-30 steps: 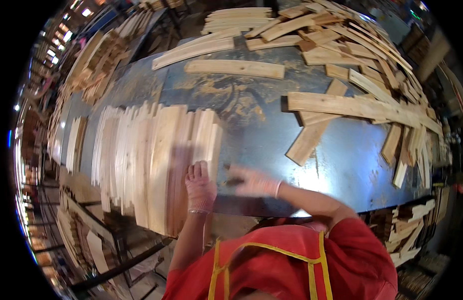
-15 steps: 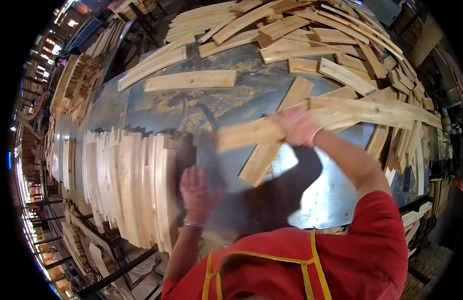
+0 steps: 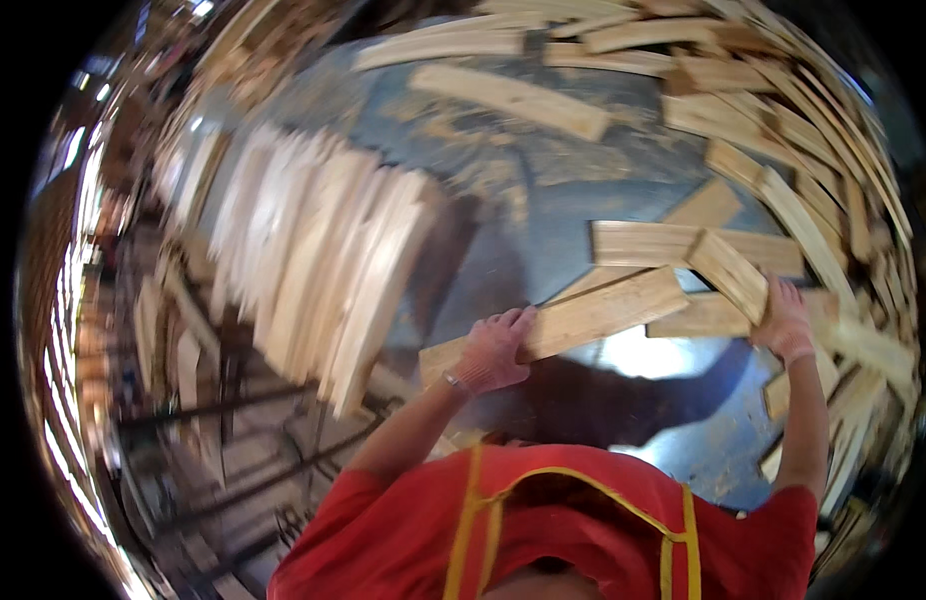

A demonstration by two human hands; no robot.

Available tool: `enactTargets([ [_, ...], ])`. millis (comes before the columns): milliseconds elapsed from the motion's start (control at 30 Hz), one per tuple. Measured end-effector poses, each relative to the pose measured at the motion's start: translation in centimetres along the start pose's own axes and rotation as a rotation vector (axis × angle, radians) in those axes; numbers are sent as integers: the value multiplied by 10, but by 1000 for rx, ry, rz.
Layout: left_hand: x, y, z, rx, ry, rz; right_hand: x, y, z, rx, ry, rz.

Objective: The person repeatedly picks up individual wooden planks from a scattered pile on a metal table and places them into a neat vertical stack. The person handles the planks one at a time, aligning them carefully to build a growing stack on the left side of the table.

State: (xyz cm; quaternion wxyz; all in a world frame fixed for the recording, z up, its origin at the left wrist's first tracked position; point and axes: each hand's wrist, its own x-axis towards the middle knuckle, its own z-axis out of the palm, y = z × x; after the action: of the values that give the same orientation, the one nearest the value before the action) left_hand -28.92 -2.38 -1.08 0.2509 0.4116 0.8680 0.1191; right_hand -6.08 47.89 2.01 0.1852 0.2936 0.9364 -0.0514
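The board is pale, flat and straight-edged, its grain warm yellow; it lies aslant above the near part of the table, its left end toward the near edge, and whether it touches the metal cannot be told. The left hand, gloved, is partly closed over it near that end, fingers bent across the top and hiding some of the wood. The right hand is half closed at the near end of a short board, browner and faintly knotted, tilted across other wood; its thumb's hold cannot be made out. Under the short board runs a crossboard, over a slanting board, crowding the space beyond the board. A lower board lies near the right hand. Toward the table's left edge a blurred row packs side by side, jutting past the near edge. A far board lies toward the far edge, amid sawdust.
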Motion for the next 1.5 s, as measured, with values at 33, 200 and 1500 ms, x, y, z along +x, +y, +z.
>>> enactTargets([
  [33,-22,-14,-5,7,24,-57,-5,-15,-7,-27,-77,5],
  [200,-92,-85,-24,95,203,-223,-34,-95,21,-165,-45,-54],
  [1500,184,129,-36,479,346,384,5,-28,101,2107,547,535],
])
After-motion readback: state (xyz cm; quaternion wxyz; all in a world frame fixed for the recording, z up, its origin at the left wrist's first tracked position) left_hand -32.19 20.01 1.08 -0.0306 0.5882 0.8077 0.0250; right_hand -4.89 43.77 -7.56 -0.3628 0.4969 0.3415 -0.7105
